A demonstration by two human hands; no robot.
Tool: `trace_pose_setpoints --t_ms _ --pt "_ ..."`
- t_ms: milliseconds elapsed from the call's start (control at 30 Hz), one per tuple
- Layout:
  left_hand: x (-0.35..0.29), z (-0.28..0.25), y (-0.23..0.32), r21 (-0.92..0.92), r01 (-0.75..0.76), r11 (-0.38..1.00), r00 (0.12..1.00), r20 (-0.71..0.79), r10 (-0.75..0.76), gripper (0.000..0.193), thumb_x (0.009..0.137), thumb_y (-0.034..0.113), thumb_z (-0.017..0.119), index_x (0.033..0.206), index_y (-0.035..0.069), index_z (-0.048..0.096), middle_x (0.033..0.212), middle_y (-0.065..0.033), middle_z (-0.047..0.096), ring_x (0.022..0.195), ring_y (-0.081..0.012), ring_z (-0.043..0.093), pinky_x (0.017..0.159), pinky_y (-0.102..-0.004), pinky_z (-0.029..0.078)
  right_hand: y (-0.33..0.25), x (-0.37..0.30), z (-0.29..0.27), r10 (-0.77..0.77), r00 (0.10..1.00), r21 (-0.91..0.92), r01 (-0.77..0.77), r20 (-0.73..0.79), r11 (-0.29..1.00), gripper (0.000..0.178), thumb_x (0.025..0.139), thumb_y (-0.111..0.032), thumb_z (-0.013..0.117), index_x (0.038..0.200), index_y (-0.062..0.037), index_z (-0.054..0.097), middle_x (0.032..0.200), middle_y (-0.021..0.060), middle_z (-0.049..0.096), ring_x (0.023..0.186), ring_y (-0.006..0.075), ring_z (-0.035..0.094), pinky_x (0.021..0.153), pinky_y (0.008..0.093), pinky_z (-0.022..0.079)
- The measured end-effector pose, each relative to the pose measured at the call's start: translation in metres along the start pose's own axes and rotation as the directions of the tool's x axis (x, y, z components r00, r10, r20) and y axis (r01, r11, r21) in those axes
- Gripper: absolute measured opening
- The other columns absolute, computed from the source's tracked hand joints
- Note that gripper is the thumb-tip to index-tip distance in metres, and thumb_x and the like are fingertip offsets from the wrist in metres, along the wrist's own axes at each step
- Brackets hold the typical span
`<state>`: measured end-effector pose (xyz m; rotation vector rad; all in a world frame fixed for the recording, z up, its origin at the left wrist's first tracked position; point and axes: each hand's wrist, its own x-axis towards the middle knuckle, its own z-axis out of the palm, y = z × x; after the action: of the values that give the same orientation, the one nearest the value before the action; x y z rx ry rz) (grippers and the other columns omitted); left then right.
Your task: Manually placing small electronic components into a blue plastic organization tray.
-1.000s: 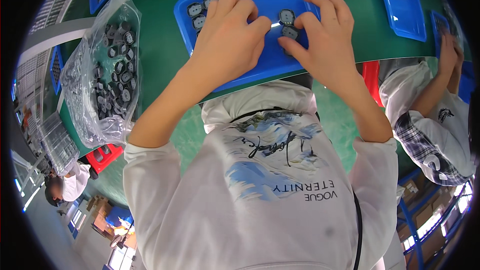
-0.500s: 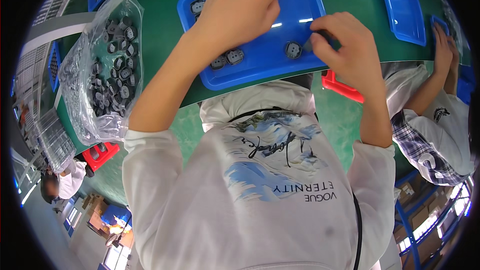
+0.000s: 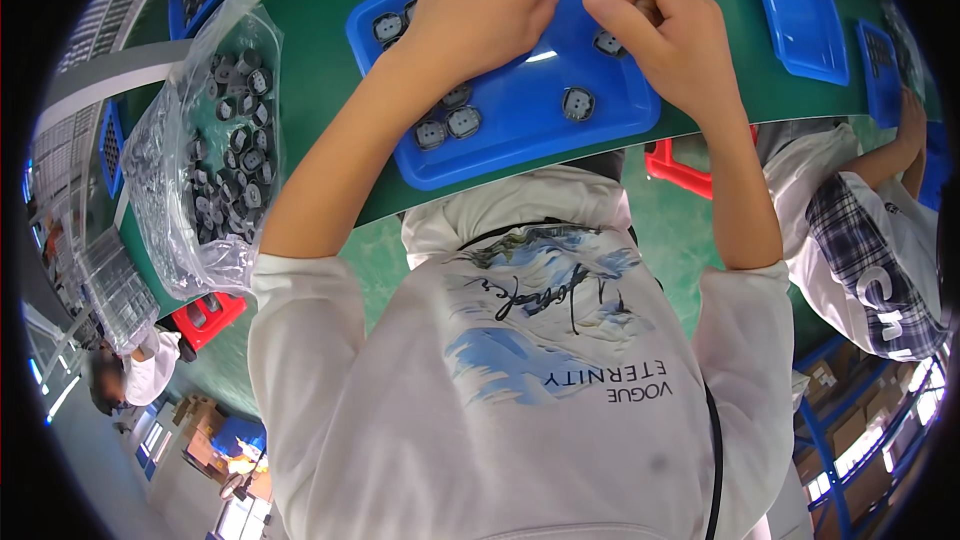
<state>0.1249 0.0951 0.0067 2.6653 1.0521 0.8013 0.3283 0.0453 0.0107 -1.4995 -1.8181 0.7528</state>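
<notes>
- The left hand [image 3: 487,15] crosses the blue tray [image 3: 520,135], fingers partly out of view; I cannot tell their grip.
- The right hand [image 3: 680,40] has curled fingers, pinch unclear.
- Round grey parts [image 3: 577,103] lie in the tray on the green tabletop [image 3: 310,40].

We're in a factory workshop: green bench [image 3: 315,60], blue parts tray [image 3: 520,120], a co-worker [image 3: 850,230] and storage racking [image 3: 818,445] at right.

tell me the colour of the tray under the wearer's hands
The shallow tray is blue; the head view shows it best.
</notes>
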Motion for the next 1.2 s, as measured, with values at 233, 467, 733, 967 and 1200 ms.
trace_pose_setpoints --t_ms 233,467,733,967,1200 --pt "-0.002 0.003 -0.011 0.007 -0.036 0.999 0.999 -0.017 0.036 0.016 0.079 0.013 0.068 0.090 0.001 0.070 0.121 -0.0220 0.058 0.117 -0.0394 0.048 0.101 -0.0493 0.039 0.008 -0.003 -0.007 0.164 0.986 0.208 -0.158 -0.009 0.965 0.021 0.094 -0.027 0.068 0.097 -0.0056 0.064 0.065 -0.0032 0.056 0.061 0.0033 0.050 0.053 0.0211 0.036" --pt "-0.001 0.001 -0.017 -0.034 -0.068 0.997 0.998 0.005 0.069 0.013 0.079 0.012 0.067 0.088 0.002 0.069 0.119 -0.0189 0.060 0.115 -0.0376 0.049 0.100 -0.0483 0.039 0.010 -0.005 -0.017 0.173 0.971 0.392 -0.225 0.164 0.892 0.021 0.096 -0.021 0.063 0.107 -0.0056 0.072 0.071 -0.0011 0.060 0.061 0.0042 0.052 0.053 0.0200 0.038" --pt "-0.001 0.000 -0.024 -0.053 -0.059 0.997 0.998 0.023 0.060 0.011 0.079 0.011 0.067 0.087 0.003 0.068 0.115 -0.0168 0.060 0.114 -0.0355 0.050 0.099 -0.0460 0.040 0.018 -0.006 -0.023 0.218 0.965 0.304 -0.253 0.142 0.918 0.023 0.094 -0.016 0.065 0.113 -0.0041 0.072 0.079 -0.0013 0.060 0.064 0.0059 0.049 0.056 0.0209 0.038" --pt "-0.002 -0.014 -0.026 -0.132 0.009 0.991 0.995 0.099 0.004 0.014 0.078 0.012 0.071 0.087 0.003 0.068 0.115 -0.0159 0.061 0.115 -0.0353 0.051 0.101 -0.0457 0.041 0.028 -0.001 -0.035 0.215 0.967 0.479 -0.255 0.139 0.840 0.028 0.091 -0.013 0.068 0.119 -0.0084 0.070 0.120 0.0075 0.064 0.103 0.0175 0.058 0.089 0.0310 0.047" --pt "-0.028 -0.025 -0.036 -0.077 0.150 0.986 0.988 -0.015 -0.152 0.019 0.079 0.015 0.076 0.095 0.008 0.069 0.115 -0.0062 0.068 0.113 -0.0267 0.058 0.089 -0.0392 0.050 -0.003 0.031 -0.001 -0.244 0.961 -0.121 0.229 -0.131 0.966 0.017 0.079 -0.014 0.073 0.086 -0.0017 0.063 0.106 0.0157 0.063 0.108 0.0343 0.055 0.094 0.0438 0.045"
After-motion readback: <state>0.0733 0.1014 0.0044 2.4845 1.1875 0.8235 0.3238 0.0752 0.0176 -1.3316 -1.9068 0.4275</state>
